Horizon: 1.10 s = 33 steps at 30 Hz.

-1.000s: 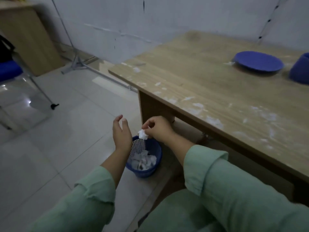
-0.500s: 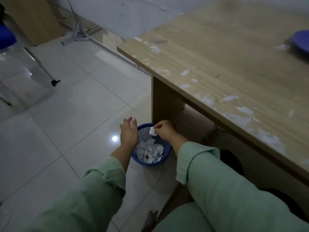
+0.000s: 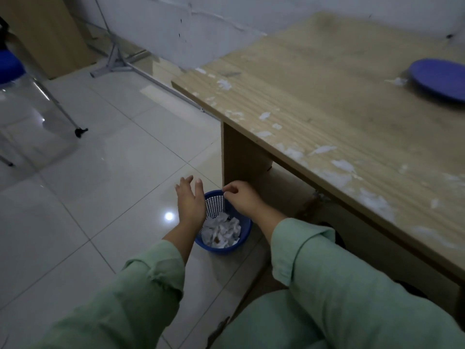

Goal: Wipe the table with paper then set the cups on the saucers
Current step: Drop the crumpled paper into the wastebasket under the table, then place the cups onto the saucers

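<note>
A small blue mesh waste basket (image 3: pixel 227 244) stands on the floor beside the table leg, with crumpled white paper (image 3: pixel 221 230) inside. My left hand (image 3: pixel 190 201) hovers at the basket's left rim, fingers spread and empty. My right hand (image 3: pixel 241 199) hangs over the basket's far rim, fingers loosely curled and apart, with no paper between them. The wooden table (image 3: pixel 327 102) fills the right side, its near edge flecked with white scraps. A blue saucer (image 3: pixel 437 78) lies at the far right of the table. No cup is in view.
Glossy white tiled floor (image 3: pixel 100 172) spreads to the left. A chair with a blue seat (image 3: pixel 10 69) and metal legs stands at the far left. A grey metal stand base (image 3: pixel 113 64) rests near the wall. My green-clad knee (image 3: pixel 289 321) is at the bottom.
The small wad of paper pinched in my right hand is gone from it, and the fingers have loosened over the basket. The camera has tilted up, bringing the blue saucer into view.
</note>
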### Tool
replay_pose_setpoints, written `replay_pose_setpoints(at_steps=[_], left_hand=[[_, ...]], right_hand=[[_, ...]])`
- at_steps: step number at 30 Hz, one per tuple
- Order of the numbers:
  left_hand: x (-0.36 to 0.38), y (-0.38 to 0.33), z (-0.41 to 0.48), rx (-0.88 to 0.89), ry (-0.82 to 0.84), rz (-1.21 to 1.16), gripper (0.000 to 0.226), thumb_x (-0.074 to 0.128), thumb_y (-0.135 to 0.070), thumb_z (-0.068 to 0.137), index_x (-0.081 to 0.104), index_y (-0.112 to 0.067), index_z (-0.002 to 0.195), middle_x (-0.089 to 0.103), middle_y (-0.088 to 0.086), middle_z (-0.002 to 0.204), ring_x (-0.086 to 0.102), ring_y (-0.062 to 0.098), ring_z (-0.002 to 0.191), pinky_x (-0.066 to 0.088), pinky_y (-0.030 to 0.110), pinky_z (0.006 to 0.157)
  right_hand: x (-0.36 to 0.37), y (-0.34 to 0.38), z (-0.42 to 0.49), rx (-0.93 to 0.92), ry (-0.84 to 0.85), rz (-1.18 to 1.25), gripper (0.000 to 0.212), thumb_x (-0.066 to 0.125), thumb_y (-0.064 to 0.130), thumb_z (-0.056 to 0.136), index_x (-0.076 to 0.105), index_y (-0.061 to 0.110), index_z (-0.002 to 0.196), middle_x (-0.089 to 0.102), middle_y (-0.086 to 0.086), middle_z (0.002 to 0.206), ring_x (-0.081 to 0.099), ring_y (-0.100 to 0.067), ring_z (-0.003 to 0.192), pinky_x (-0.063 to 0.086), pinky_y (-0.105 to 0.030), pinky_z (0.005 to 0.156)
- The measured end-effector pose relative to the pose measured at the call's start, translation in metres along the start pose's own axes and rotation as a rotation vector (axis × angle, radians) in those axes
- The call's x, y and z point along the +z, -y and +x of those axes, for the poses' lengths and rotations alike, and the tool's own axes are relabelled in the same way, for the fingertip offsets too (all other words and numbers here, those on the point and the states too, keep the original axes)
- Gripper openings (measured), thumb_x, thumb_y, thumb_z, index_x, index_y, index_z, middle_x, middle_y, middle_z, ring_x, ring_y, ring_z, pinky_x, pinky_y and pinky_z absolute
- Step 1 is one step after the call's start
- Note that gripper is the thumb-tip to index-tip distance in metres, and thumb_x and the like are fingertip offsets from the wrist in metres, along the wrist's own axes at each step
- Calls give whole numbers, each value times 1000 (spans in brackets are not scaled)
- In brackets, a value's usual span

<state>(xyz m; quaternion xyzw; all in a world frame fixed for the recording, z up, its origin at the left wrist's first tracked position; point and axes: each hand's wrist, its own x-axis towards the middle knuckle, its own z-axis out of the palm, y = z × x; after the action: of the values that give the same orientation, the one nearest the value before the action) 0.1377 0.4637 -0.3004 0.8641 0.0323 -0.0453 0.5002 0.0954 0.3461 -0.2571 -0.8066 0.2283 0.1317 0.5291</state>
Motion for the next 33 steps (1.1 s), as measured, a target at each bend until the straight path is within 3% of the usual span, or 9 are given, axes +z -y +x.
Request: replay_pose_setpoints(at_steps=[4,7,13,17,19,22,24,29,33], left_hand=[[-14,-29,-14,118,-93,-23,45,31,-36,100,38,-12,137,27,12,154,13,27,146,22,49,117],[-25,-59,-29,195,-158,-104,43,31,-34,100,38,-12,137,22,13,156,7,25,147,14,47,119],[-41,-125,-58,384,-207,-356,39,31,-26,101,42,-9,134,18,11,157,8,22,147,11,39,120],[-29,-179,-73,521,-138,-421,39,31,-28,101,42,-11,133,26,12,154,14,24,146,17,43,119],[-14,-204,-82,582,-69,-421,38,31,-29,101,42,-12,134,28,12,154,17,24,146,19,45,118],[17,-237,-98,664,30,-398,38,32,-29,101,42,-13,134,31,10,152,19,23,145,20,43,118],[42,-256,-112,689,107,-402,38,33,-28,101,42,-13,134,32,10,152,20,22,145,20,40,118],[109,-290,-139,687,332,-379,38,38,-23,100,42,-7,134,42,13,143,36,24,135,26,30,110],[159,-304,-147,557,428,-326,43,42,-27,98,41,-8,136,45,15,141,42,28,129,31,35,109]], right_hand=[[-13,16,-27,-188,-92,-46,30,50,12,92,58,10,121,59,-10,127,54,-22,118,42,-29,92],[-24,32,-54,-339,-162,-59,28,52,11,90,61,8,116,64,-10,118,58,-19,108,44,-26,84],[-59,63,-116,-594,-367,-32,24,54,13,89,66,10,110,68,-3,105,54,-4,85,37,4,61],[-106,78,-154,-690,-541,57,20,55,10,89,68,7,104,68,-4,99,55,-6,81,40,-1,63],[-134,78,-166,-677,-634,96,20,55,8,88,68,6,103,68,-5,96,56,-8,81,43,-4,67],[-178,66,-176,-593,-753,164,19,55,7,88,67,5,102,64,-5,88,58,-15,80,53,-31,80],[-205,52,-180,-516,-823,194,19,54,7,87,66,6,103,67,-10,92,63,-23,86,54,-40,85],[-265,8,-189,-347,-984,280,19,55,9,86,65,8,103,69,-14,102,65,-27,95,52,-49,88],[-309,-28,-194,-214,-1086,403,21,55,7,86,65,6,104,68,-17,106,63,-31,100,51,-50,91]])
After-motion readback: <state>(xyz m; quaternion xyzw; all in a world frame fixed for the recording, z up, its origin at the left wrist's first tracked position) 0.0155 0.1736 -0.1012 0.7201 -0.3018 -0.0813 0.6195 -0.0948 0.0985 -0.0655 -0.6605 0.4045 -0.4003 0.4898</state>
